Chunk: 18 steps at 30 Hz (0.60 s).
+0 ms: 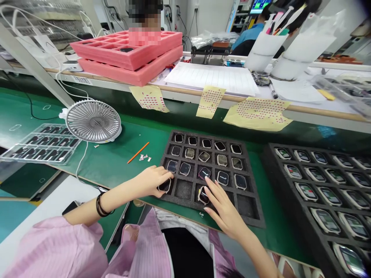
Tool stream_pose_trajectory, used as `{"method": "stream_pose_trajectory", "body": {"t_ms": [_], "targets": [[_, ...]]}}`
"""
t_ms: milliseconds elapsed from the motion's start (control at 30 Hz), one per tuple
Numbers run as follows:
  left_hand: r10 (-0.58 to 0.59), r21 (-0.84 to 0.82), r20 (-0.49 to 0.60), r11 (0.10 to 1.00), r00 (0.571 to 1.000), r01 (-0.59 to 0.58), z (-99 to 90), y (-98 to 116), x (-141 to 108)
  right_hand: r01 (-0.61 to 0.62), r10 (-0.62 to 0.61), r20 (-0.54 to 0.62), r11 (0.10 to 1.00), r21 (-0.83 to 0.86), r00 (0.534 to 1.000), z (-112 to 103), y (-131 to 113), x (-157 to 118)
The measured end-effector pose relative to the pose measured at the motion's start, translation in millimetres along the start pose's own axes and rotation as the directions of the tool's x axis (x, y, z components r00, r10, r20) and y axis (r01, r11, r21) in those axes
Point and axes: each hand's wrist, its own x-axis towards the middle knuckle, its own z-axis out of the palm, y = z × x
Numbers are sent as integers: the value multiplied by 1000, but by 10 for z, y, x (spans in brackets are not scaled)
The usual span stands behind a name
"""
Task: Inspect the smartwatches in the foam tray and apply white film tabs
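The middle tray looks matt, rough foam; its watches, glossy and glass-faced. Left of the middle tray, the fan is smooth plastic; beyond it, paper notes; underneath, a smooth, glossy bench.

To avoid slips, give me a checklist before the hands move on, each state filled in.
1. Left hand has hold of the corner watch: ok.
2. Right hand away from the front-middle watch: not ok, it is right at its edge.
3. Orange stick off the tray under the hands: ok, it lies on the green table.
4. Table free of scraps: not ok, white scraps lie beside the stick.
5. Fan switched off: cannot tell.
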Motion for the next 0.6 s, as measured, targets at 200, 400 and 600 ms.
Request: {"method": "stream_pose_trajectory", "body": {"t_ms": [200,400,600], "targets": [[4,106,120,994,993,-17,23,79,76,10,5,-147,995,98,989,5,-45,-38],[73,9,53,997,996,-74,69,-25,83,14,92,-379,963,269,921,96,-291,101],[-24,-208,-263,978,965,-33,-45,19,-97,-235,475,-153,660,714,867,267,-515,520]]}}
